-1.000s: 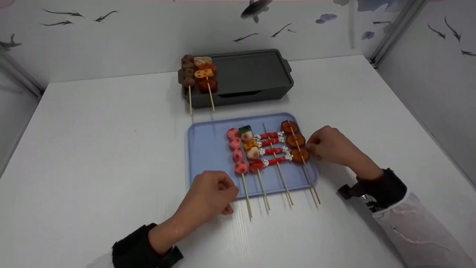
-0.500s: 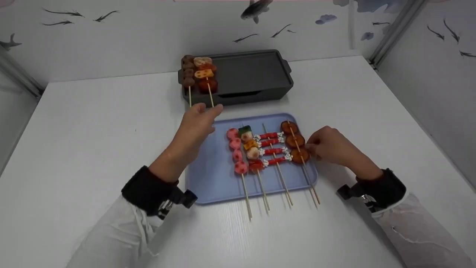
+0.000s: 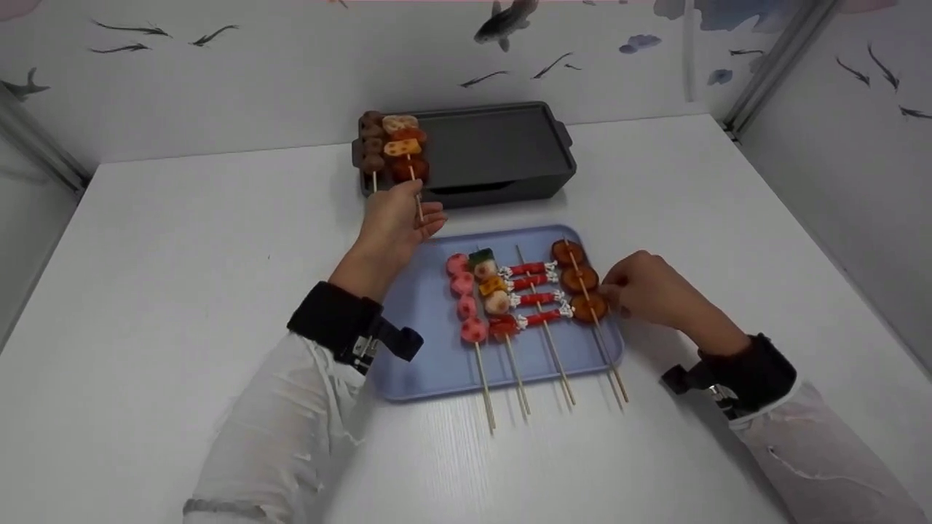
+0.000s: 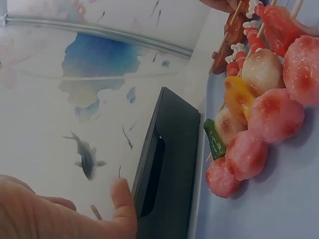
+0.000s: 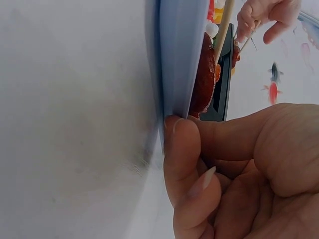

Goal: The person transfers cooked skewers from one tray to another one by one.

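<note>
Counting 6 skewers [image 3: 475, 336], 1 grill [image 3: 495, 142] and 1 tray [image 3: 422, 353] on 1 table [image 3: 182, 327].
Totalling 2 skewers on the grill, with 4 brown balls [image 3: 372, 145] and 4 mixed pieces [image 3: 403, 148]; 4 on the tray, with 4 pink balls [image 3: 462, 284], 5 assorted pieces [image 3: 492, 285], 4 red pieces with white ends [image 3: 535, 299] and 3 brown slices [image 3: 574, 280]; plus 1 left grip [image 3: 395, 218], 1 right grip [image 3: 644, 287], 2 black wristbands [image 3: 753, 371].

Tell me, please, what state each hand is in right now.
Left hand: open around a skewer stick; contact cannot be told.
Right hand: closed, pinching the blue tray by its edge.
</note>
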A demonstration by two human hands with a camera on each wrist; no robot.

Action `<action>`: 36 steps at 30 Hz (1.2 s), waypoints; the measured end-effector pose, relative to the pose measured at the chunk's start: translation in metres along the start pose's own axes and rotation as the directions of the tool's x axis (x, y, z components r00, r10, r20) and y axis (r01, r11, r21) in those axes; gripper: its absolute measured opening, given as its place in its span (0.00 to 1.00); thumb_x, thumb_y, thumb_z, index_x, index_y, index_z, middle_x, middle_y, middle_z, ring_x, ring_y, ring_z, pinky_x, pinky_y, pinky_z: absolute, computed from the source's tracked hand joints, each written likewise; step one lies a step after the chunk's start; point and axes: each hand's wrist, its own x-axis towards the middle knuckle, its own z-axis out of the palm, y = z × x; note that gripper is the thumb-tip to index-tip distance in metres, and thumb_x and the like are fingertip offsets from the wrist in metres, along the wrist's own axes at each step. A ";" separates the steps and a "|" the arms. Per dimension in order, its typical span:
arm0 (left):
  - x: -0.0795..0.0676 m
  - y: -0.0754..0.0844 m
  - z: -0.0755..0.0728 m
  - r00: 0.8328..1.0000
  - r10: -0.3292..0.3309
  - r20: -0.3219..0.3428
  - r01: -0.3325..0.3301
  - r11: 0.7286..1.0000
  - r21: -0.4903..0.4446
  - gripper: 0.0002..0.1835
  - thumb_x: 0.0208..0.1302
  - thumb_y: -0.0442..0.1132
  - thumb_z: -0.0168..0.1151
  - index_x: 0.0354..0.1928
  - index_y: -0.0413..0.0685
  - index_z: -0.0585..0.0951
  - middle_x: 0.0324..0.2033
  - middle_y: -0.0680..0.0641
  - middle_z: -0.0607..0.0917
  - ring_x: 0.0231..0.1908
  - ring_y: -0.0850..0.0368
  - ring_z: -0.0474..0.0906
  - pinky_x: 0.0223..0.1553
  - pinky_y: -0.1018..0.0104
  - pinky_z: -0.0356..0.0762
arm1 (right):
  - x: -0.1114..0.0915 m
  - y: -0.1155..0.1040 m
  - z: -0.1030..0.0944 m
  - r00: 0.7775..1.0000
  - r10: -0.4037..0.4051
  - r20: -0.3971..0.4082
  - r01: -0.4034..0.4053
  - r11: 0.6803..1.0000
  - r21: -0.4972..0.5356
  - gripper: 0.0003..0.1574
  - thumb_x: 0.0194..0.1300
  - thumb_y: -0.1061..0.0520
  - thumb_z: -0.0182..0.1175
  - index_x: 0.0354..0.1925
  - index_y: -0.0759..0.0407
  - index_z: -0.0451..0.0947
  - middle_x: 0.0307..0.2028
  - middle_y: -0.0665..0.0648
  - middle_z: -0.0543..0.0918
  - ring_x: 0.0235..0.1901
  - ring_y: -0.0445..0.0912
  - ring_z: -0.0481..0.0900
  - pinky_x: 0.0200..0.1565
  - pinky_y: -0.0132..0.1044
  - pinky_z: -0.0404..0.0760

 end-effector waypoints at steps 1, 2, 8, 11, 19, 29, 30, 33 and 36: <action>0.002 0.000 0.000 1.000 0.009 -0.011 -0.009 1.000 0.002 0.29 0.85 0.41 0.49 0.80 0.40 0.59 0.53 0.36 0.79 0.46 0.47 0.81 0.47 0.66 0.84 | 0.000 0.000 0.000 1.000 -0.004 -0.002 0.004 1.000 -0.001 0.11 0.74 0.63 0.61 0.39 0.67 0.88 0.26 0.56 0.82 0.26 0.47 0.76 0.27 0.39 0.75; 0.003 0.000 0.001 1.000 0.014 -0.022 -0.014 1.000 0.005 0.27 0.84 0.39 0.49 0.78 0.38 0.62 0.50 0.37 0.80 0.43 0.50 0.81 0.45 0.68 0.84 | 0.000 0.000 0.000 1.000 -0.009 -0.003 0.009 1.000 -0.002 0.11 0.74 0.63 0.61 0.39 0.67 0.88 0.26 0.55 0.82 0.25 0.47 0.76 0.27 0.39 0.76; 0.008 0.000 0.000 0.997 0.024 -0.067 -0.024 1.000 0.005 0.20 0.80 0.32 0.54 0.68 0.32 0.73 0.39 0.40 0.83 0.33 0.54 0.82 0.38 0.71 0.85 | 0.001 0.001 0.001 1.000 -0.017 -0.001 0.017 1.000 -0.002 0.11 0.74 0.64 0.60 0.37 0.66 0.88 0.23 0.54 0.81 0.24 0.46 0.75 0.26 0.38 0.73; 0.009 0.002 -0.001 0.997 0.039 -0.066 -0.039 0.999 -0.002 0.19 0.79 0.32 0.57 0.67 0.30 0.74 0.39 0.40 0.84 0.32 0.54 0.83 0.37 0.71 0.85 | 0.001 0.001 0.001 1.000 -0.017 0.001 0.017 1.000 -0.006 0.12 0.74 0.64 0.60 0.36 0.67 0.88 0.22 0.53 0.80 0.23 0.46 0.74 0.25 0.38 0.72; 0.006 0.003 -0.002 0.995 0.099 -0.001 -0.099 0.995 -0.020 0.19 0.76 0.28 0.60 0.65 0.26 0.76 0.43 0.37 0.85 0.38 0.51 0.86 0.40 0.71 0.86 | 0.001 0.002 0.001 1.000 -0.017 0.001 0.017 1.000 -0.006 0.12 0.74 0.64 0.60 0.36 0.66 0.88 0.22 0.53 0.80 0.23 0.46 0.74 0.25 0.38 0.72; -0.013 0.002 0.001 0.993 0.112 0.048 -0.114 0.993 0.037 0.18 0.77 0.31 0.59 0.64 0.28 0.77 0.47 0.38 0.85 0.44 0.50 0.85 0.48 0.68 0.85 | 0.000 0.002 0.001 1.000 -0.011 -0.005 0.011 1.000 -0.005 0.11 0.74 0.64 0.60 0.36 0.66 0.88 0.23 0.54 0.81 0.24 0.47 0.75 0.26 0.39 0.73; -0.016 0.002 0.001 0.992 0.115 0.051 -0.117 0.992 0.046 0.18 0.78 0.31 0.60 0.64 0.29 0.78 0.46 0.38 0.85 0.44 0.50 0.86 0.49 0.67 0.85 | 0.000 0.002 0.001 1.000 -0.011 -0.006 0.011 1.000 -0.004 0.11 0.74 0.64 0.60 0.36 0.66 0.88 0.23 0.54 0.81 0.24 0.47 0.74 0.26 0.39 0.73; -0.024 0.001 0.001 0.989 0.132 0.060 -0.136 0.989 0.063 0.15 0.77 0.33 0.60 0.60 0.31 0.80 0.46 0.38 0.86 0.42 0.50 0.86 0.50 0.65 0.86 | 0.000 0.000 0.001 1.000 -0.015 -0.007 0.015 1.000 0.002 0.11 0.74 0.63 0.60 0.36 0.66 0.88 0.23 0.54 0.80 0.24 0.47 0.74 0.26 0.38 0.73; -0.033 -0.002 0.001 0.985 0.147 0.085 -0.153 0.986 0.063 0.13 0.77 0.33 0.61 0.57 0.32 0.82 0.44 0.38 0.87 0.41 0.51 0.87 0.50 0.64 0.86 | 0.000 0.001 0.001 1.000 -0.022 -0.007 0.022 1.000 0.004 0.11 0.74 0.64 0.60 0.36 0.66 0.88 0.23 0.54 0.80 0.24 0.47 0.74 0.26 0.38 0.73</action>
